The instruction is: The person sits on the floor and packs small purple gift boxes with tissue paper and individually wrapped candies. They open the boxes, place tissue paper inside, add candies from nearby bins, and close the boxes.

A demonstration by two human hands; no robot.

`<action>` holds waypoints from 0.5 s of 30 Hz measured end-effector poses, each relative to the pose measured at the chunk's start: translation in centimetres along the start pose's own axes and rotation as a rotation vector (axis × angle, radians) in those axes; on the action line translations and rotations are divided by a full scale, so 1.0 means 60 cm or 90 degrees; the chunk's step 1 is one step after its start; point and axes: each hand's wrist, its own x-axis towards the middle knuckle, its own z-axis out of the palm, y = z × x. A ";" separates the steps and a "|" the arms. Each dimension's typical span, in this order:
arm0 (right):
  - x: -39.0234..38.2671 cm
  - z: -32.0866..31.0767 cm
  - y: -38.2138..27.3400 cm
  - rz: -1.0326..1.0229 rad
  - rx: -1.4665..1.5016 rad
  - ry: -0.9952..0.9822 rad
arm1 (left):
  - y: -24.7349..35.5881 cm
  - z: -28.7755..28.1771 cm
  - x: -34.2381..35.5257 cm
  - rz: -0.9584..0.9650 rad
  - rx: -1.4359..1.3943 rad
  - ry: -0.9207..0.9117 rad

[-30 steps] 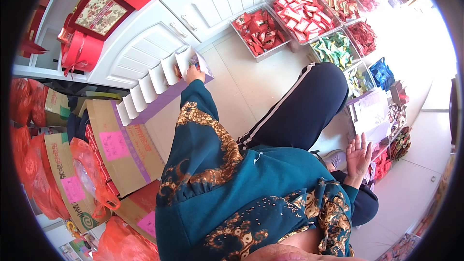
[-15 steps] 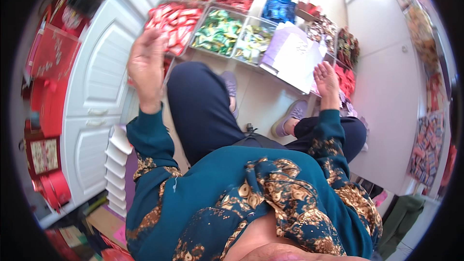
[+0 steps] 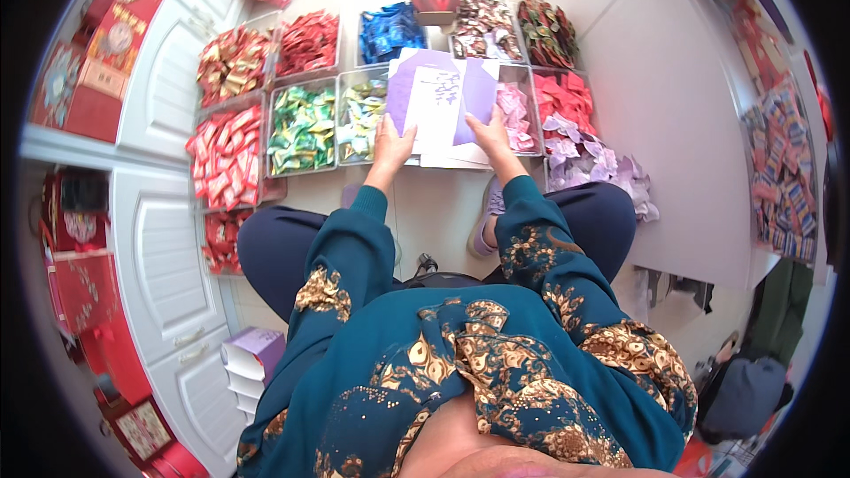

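Both hands grip a purple and white paper carton (image 3: 434, 106), its flaps spread, from its near left and right sides. My left hand (image 3: 392, 146) has its thumb on top of the left edge, and my right hand (image 3: 493, 134) mirrors it on the right. The fingers underneath are hidden. Behind and beside the carton stand clear bins of wrapped candies: green ones (image 3: 302, 124), pale green-yellow ones (image 3: 361, 119), blue ones (image 3: 391, 31) and pink ones (image 3: 515, 111). The carton hides part of the bins.
More bins hold red-and-white candies (image 3: 225, 155), gold-and-red ones (image 3: 235, 62) and brown ones (image 3: 485, 25). Lilac ribbon-like pieces (image 3: 602, 168) lie by my right knee. White cabinet doors (image 3: 168, 248) flank the left, a pale cabinet (image 3: 682, 124) the right. White-and-purple cartons (image 3: 252, 358) stand at lower left.
My left hand has come from above the red-and-white candies to the carton's left side. My right hand now grips its right side. The view has turned, and the carton appears more central.
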 end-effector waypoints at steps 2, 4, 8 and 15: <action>-0.012 -0.002 -0.028 -0.004 -0.072 0.041 | 0.005 0.001 0.001 0.019 0.035 0.038; -0.021 -0.006 -0.054 0.000 -0.133 0.068 | 0.019 -0.007 -0.006 0.004 0.020 0.022; -0.030 -0.032 -0.103 -0.041 -0.050 0.144 | 0.047 -0.042 -0.024 -0.015 0.063 0.072; -0.061 -0.095 -0.248 -0.158 0.142 -0.027 | 0.112 -0.180 -0.003 0.147 -0.122 0.235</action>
